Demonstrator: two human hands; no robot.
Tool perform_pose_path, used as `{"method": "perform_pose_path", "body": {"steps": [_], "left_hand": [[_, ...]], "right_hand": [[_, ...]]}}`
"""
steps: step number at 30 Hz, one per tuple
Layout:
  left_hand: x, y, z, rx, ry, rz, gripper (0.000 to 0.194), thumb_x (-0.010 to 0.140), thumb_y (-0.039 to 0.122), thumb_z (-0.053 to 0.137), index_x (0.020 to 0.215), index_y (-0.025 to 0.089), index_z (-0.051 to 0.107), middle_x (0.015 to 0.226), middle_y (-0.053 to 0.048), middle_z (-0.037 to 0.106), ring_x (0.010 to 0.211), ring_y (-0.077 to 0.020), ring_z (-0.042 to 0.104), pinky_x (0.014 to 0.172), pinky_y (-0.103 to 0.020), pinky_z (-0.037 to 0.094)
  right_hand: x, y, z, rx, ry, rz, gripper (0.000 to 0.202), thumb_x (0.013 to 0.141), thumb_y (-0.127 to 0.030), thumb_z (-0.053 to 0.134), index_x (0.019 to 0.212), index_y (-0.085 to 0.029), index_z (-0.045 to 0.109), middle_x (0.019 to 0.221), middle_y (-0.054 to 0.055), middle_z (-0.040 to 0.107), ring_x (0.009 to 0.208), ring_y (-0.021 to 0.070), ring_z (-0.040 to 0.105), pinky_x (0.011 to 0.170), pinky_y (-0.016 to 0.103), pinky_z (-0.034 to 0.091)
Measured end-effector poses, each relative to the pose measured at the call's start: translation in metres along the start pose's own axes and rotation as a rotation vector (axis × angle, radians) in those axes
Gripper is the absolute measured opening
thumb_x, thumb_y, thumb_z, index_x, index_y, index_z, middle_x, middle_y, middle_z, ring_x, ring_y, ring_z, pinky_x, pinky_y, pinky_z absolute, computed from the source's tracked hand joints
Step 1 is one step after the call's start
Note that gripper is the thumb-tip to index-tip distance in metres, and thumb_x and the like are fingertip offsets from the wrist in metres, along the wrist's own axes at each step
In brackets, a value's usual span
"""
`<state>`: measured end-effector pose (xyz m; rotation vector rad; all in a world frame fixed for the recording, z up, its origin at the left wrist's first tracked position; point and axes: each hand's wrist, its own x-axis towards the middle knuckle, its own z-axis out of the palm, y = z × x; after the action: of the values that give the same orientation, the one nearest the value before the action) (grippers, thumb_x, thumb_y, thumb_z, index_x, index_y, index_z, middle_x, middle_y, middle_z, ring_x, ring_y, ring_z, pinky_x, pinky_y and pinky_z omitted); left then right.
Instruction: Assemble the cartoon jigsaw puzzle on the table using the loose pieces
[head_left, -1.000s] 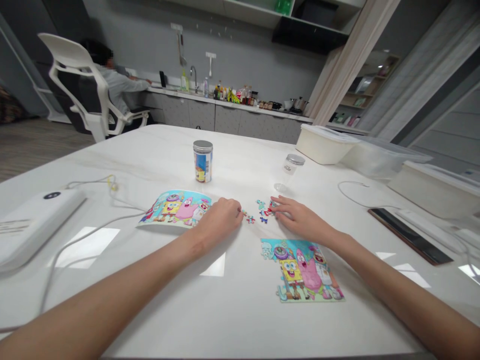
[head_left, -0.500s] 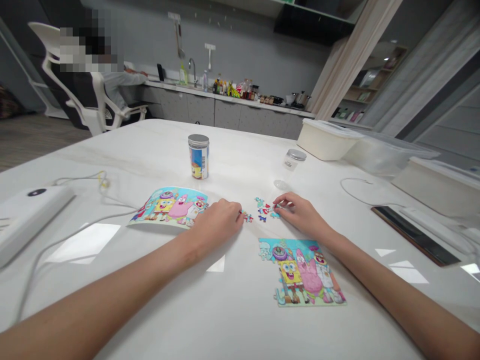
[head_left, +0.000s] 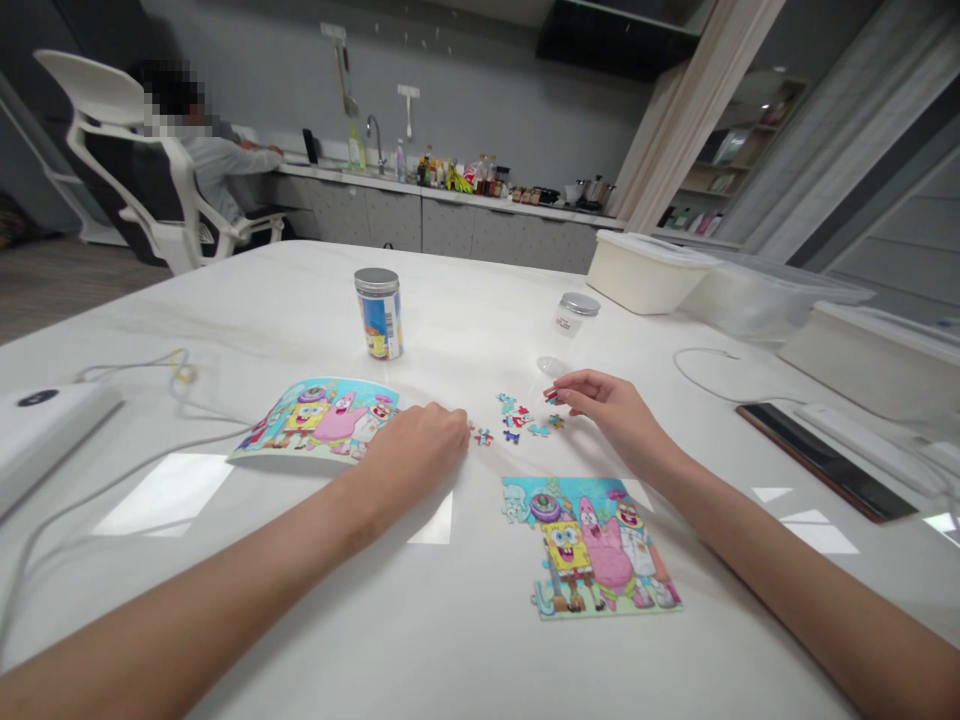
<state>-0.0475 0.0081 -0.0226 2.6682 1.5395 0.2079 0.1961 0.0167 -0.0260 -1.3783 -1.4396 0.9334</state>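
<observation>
Between the thumb and fingers of my right hand [head_left: 604,405] is a small puzzle piece [head_left: 553,396], raised a little off the table. My left hand [head_left: 420,440] is closed beside the loose puzzle pieces [head_left: 517,415]; its fingertips are turned away, so what they hold, if anything, is hidden. Several loose pieces lie between my hands. Nearer to me lies a partly joined cartoon jigsaw puzzle [head_left: 607,550], its left edge uneven. Just behind my left hand rests a curved picture sheet [head_left: 322,420] with the same characters, partly covered by the hand.
A metal-lidded jar [head_left: 379,315] with a cartoon label and a clear jar [head_left: 571,325] stand farther back. White cables [head_left: 142,455] and a white device [head_left: 52,430] are at left. Storage boxes [head_left: 649,275] and a dark flat bar [head_left: 825,462] are at right. A person sits beyond the table.
My right hand has risen slightly from the loose pieces with a puzzle piece in its fingers. My left hand stays closed near the pile. The whole view has shifted slightly.
</observation>
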Motion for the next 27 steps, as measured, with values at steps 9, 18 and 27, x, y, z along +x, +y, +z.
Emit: {"method": "perform_pose_path", "body": {"steps": [9,18,27], "left_hand": [[-0.0045,-0.0004,-0.0014,0.228,0.044,0.123,0.036,0.095,0.019,0.032,0.078,0.015,0.064,0.067,-0.012,0.064,0.064,-0.0259,0.066,0.054,-0.033,0.044],[-0.0037,0.0009,-0.0048,0.185,-0.021,0.094,0.030,0.093,0.015,0.034,0.085,0.014,0.063,0.071,-0.013,0.065,0.068,-0.0256,0.066,0.058,-0.033,0.045],[-0.0034,0.0016,-0.0046,0.212,0.002,0.090,0.030,0.092,0.015,0.034,0.083,0.015,0.063,0.068,-0.013,0.065,0.066,-0.0279,0.067,0.054,-0.034,0.045]], "right_hand": [[0.0005,0.0049,-0.0002,-0.095,-0.007,0.022,0.020,0.073,-0.031,0.066,0.088,-0.018,0.069,0.081,0.004,0.070,0.071,0.0162,0.062,0.067,0.032,0.047],[-0.0015,0.0045,0.0042,-0.175,-0.143,0.035,0.014,0.075,-0.030,0.066,0.083,-0.019,0.067,0.071,0.004,0.070,0.065,0.0166,0.064,0.063,0.032,0.049],[-0.0051,0.0075,0.0055,-0.529,-0.185,-0.261,0.012,0.084,-0.027,0.058,0.084,-0.022,0.069,0.091,0.005,0.068,0.075,0.0179,0.063,0.069,0.034,0.052]]}}
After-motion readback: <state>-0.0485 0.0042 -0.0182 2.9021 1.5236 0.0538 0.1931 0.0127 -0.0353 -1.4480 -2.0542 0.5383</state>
